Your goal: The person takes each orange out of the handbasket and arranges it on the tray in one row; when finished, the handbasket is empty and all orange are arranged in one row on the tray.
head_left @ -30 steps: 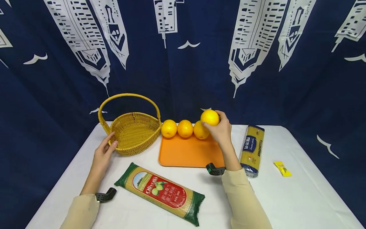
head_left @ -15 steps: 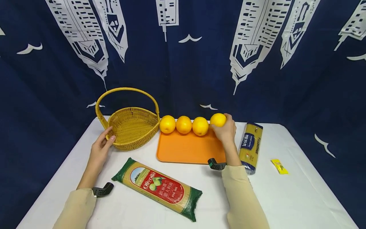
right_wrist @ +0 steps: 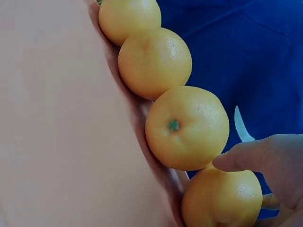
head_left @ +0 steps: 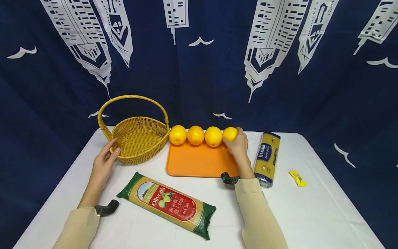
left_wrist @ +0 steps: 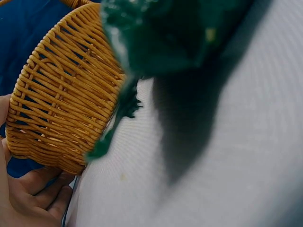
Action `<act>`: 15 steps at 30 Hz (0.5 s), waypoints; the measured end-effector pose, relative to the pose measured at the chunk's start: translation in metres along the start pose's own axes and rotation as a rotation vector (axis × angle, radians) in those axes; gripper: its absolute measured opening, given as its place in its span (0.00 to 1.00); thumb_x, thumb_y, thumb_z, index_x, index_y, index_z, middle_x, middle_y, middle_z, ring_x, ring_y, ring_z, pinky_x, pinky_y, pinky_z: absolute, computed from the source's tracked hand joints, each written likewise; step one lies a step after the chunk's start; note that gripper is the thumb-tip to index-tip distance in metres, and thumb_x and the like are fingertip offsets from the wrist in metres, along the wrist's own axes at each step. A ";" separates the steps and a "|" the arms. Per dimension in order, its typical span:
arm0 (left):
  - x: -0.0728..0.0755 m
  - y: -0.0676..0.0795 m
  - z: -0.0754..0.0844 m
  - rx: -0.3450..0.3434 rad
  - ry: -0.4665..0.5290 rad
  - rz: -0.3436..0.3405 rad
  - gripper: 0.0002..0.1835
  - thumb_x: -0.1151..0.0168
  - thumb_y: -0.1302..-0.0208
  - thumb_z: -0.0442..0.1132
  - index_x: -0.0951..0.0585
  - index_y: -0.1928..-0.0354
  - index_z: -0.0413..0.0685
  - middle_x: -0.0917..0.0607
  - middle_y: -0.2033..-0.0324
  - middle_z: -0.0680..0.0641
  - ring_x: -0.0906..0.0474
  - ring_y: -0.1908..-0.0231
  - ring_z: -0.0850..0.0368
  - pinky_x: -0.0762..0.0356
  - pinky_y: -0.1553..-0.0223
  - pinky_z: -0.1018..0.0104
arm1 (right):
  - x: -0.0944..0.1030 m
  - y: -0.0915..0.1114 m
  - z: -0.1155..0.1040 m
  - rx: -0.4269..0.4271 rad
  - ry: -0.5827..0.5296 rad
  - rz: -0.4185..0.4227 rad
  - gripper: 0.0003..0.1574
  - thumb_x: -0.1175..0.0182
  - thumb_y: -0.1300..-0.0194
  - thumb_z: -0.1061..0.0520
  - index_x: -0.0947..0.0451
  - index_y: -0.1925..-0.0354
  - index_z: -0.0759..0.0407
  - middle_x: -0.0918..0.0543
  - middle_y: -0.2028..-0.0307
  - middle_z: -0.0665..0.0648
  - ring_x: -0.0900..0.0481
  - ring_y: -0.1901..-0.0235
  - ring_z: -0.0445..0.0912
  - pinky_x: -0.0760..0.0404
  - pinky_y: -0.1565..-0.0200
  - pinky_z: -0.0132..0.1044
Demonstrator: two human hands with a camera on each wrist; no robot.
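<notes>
Four fingers' worth of hand aside, my right hand [head_left: 237, 145] holds an orange [head_left: 230, 134] at the right end of a row, its thumb [right_wrist: 236, 158] over the top and fingers behind. Beside it sit three more oranges, the nearest orange [right_wrist: 187, 127] showing a green stem mark. The row lies along the far edge of an orange tray [head_left: 199, 162]. At the left, my left hand [head_left: 104, 162] grips the near left side of a wicker basket [head_left: 140, 140] with a tall handle; some of its fingers [left_wrist: 49, 191] show low against the woven wall.
A green-ended spaghetti pack [head_left: 168, 204] lies slanted in front of the basket and tray. Right of the tray are a blue-ended spaghetti pack [head_left: 267, 159] and a small yellow packet [head_left: 297, 178]. A dark blue printed curtain [head_left: 186, 86] hangs behind the white table [head_left: 311, 214].
My right hand has lowered its orange from above the row to the row's right end, beside the third orange. The left hand stays at the basket; the head view has shifted slightly.
</notes>
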State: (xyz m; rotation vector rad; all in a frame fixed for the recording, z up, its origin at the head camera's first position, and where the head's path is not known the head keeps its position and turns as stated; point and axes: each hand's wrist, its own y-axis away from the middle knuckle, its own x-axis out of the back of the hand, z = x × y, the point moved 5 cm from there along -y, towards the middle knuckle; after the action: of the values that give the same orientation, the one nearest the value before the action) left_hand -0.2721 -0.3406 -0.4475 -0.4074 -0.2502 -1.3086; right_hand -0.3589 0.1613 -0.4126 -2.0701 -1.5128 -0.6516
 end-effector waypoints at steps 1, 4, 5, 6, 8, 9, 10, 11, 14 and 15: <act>0.000 0.000 0.000 0.000 0.004 0.002 0.33 0.47 0.19 0.59 0.39 0.17 0.68 0.38 0.19 0.44 0.35 0.24 0.41 0.35 0.48 0.92 | 0.000 0.000 0.000 -0.001 -0.009 0.002 0.52 0.33 0.33 0.54 0.45 0.20 0.64 0.31 0.32 0.74 0.33 0.32 0.67 0.31 0.28 0.61; -0.001 0.000 0.001 -0.007 0.019 -0.003 0.34 0.47 0.19 0.59 0.39 0.17 0.66 0.38 0.19 0.44 0.36 0.23 0.41 0.35 0.47 0.92 | 0.002 0.000 -0.002 -0.008 -0.037 0.016 0.51 0.34 0.32 0.54 0.45 0.20 0.65 0.31 0.31 0.73 0.33 0.32 0.66 0.31 0.29 0.61; -0.002 0.000 0.001 -0.011 0.023 -0.004 0.34 0.47 0.20 0.60 0.39 0.17 0.66 0.39 0.19 0.43 0.36 0.23 0.40 0.35 0.47 0.92 | 0.003 0.000 -0.002 -0.010 -0.047 0.024 0.50 0.34 0.32 0.54 0.45 0.21 0.64 0.31 0.31 0.72 0.33 0.32 0.66 0.31 0.28 0.61; -0.002 -0.001 0.002 -0.012 0.024 -0.005 0.34 0.47 0.20 0.60 0.39 0.17 0.65 0.39 0.18 0.44 0.37 0.23 0.40 0.36 0.46 0.92 | 0.003 0.001 -0.002 -0.013 -0.056 0.031 0.50 0.33 0.32 0.54 0.44 0.21 0.64 0.31 0.31 0.72 0.34 0.32 0.65 0.31 0.28 0.60; -0.002 -0.001 0.002 -0.012 0.023 -0.004 0.35 0.47 0.20 0.60 0.39 0.17 0.65 0.40 0.18 0.44 0.38 0.22 0.40 0.36 0.46 0.92 | 0.003 0.001 -0.003 -0.011 -0.064 0.045 0.50 0.33 0.32 0.54 0.44 0.21 0.64 0.31 0.31 0.71 0.33 0.32 0.65 0.31 0.28 0.60; -0.001 -0.001 0.002 -0.010 0.021 0.001 0.35 0.47 0.20 0.60 0.39 0.17 0.65 0.40 0.18 0.45 0.38 0.22 0.40 0.37 0.46 0.93 | 0.004 0.001 -0.004 -0.008 -0.067 0.053 0.50 0.33 0.32 0.54 0.44 0.21 0.64 0.31 0.31 0.71 0.33 0.32 0.65 0.31 0.27 0.60; -0.001 -0.001 0.002 -0.007 0.022 0.002 0.35 0.47 0.20 0.60 0.39 0.17 0.65 0.40 0.18 0.45 0.38 0.22 0.40 0.37 0.46 0.93 | 0.004 0.001 -0.005 -0.003 -0.071 0.062 0.50 0.34 0.32 0.54 0.44 0.21 0.64 0.31 0.30 0.71 0.33 0.31 0.65 0.32 0.27 0.60; 0.000 0.000 0.003 -0.004 0.024 0.003 0.35 0.47 0.20 0.61 0.39 0.17 0.64 0.40 0.18 0.45 0.38 0.22 0.40 0.37 0.46 0.92 | 0.004 0.001 -0.006 0.002 -0.074 0.071 0.49 0.33 0.32 0.53 0.43 0.21 0.63 0.32 0.30 0.71 0.33 0.31 0.65 0.32 0.27 0.60; 0.001 0.000 0.002 0.011 0.025 0.002 0.35 0.47 0.20 0.61 0.39 0.17 0.65 0.40 0.18 0.46 0.39 0.22 0.41 0.36 0.44 0.90 | 0.003 0.001 -0.007 0.011 -0.086 0.091 0.49 0.33 0.33 0.53 0.42 0.21 0.63 0.32 0.29 0.70 0.34 0.31 0.65 0.33 0.26 0.60; 0.002 0.001 0.002 0.016 0.023 0.002 0.35 0.47 0.20 0.62 0.39 0.17 0.66 0.40 0.18 0.46 0.39 0.22 0.41 0.36 0.42 0.88 | 0.003 0.002 -0.007 0.009 -0.090 0.092 0.49 0.33 0.33 0.54 0.42 0.21 0.62 0.33 0.29 0.70 0.34 0.30 0.65 0.33 0.26 0.60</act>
State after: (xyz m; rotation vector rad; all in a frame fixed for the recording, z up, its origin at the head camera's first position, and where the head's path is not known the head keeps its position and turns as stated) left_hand -0.2709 -0.3411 -0.4448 -0.3787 -0.2413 -1.3082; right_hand -0.3571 0.1583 -0.4054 -2.1742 -1.4559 -0.5219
